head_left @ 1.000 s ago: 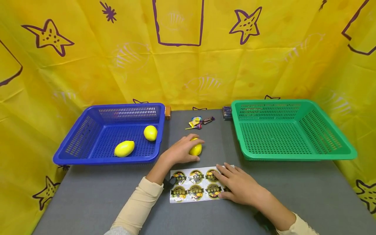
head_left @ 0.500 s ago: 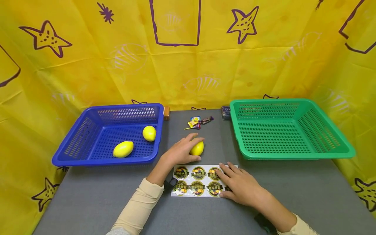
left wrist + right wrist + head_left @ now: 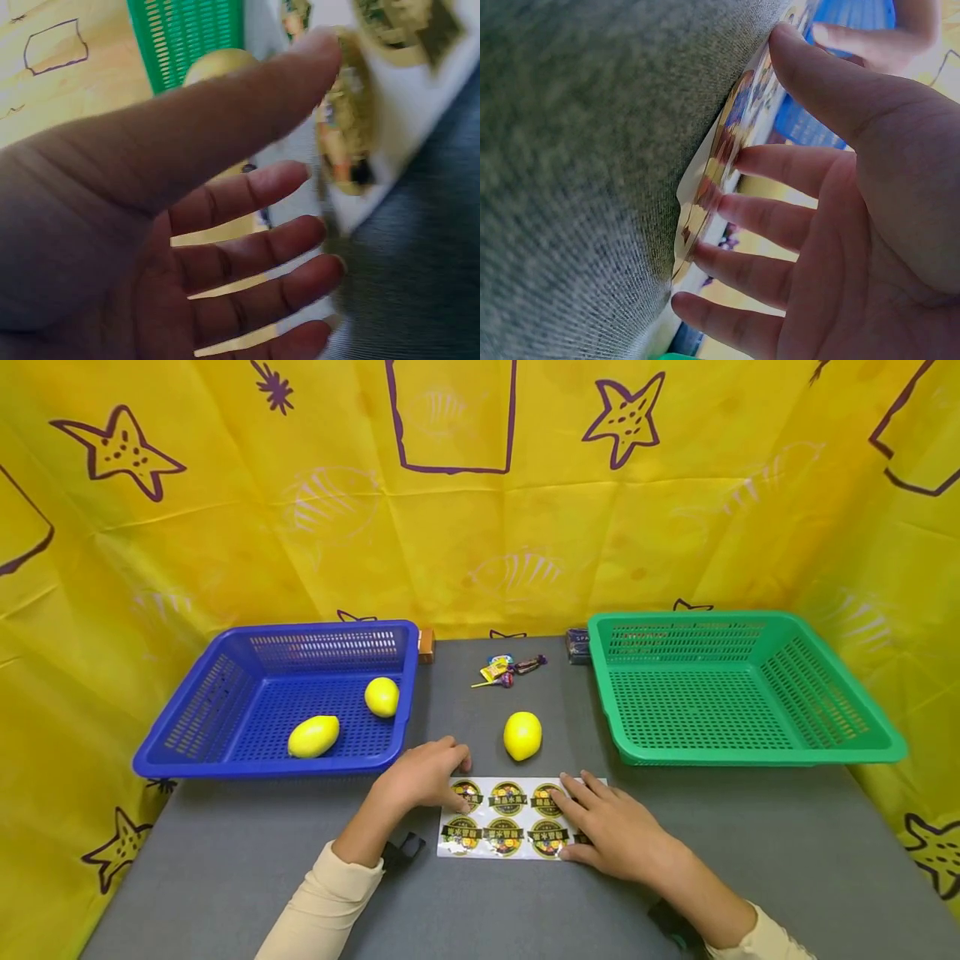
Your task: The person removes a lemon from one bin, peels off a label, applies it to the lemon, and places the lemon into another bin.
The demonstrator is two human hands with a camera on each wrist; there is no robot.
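Moved since the earlier frame: left hand [image 3: 422,777], off the yellow, oval lemon [image 3: 522,736] and over to the 9 o'clock end of the white, glossy sheet of round black-and-gold stickers [image 3: 504,817]. Lemon: on the grey table [image 3: 480,914], ungripped, at 12 o'clock of the sheet; by judgement, set down, attention passing to the stickers. Left hand: empty, fingers loosely extended; thumb contact with the sheet uncertain, wrist view blurred. Right hand [image 3: 618,831]: fingers spread, resting on the sheet's 3 o'clock end. Blue plastic basket [image 3: 262,770], 10 o'clock: two yellow lemons [image 3: 313,737]. Green plastic basket [image 3: 757,757]: 2 o'clock.
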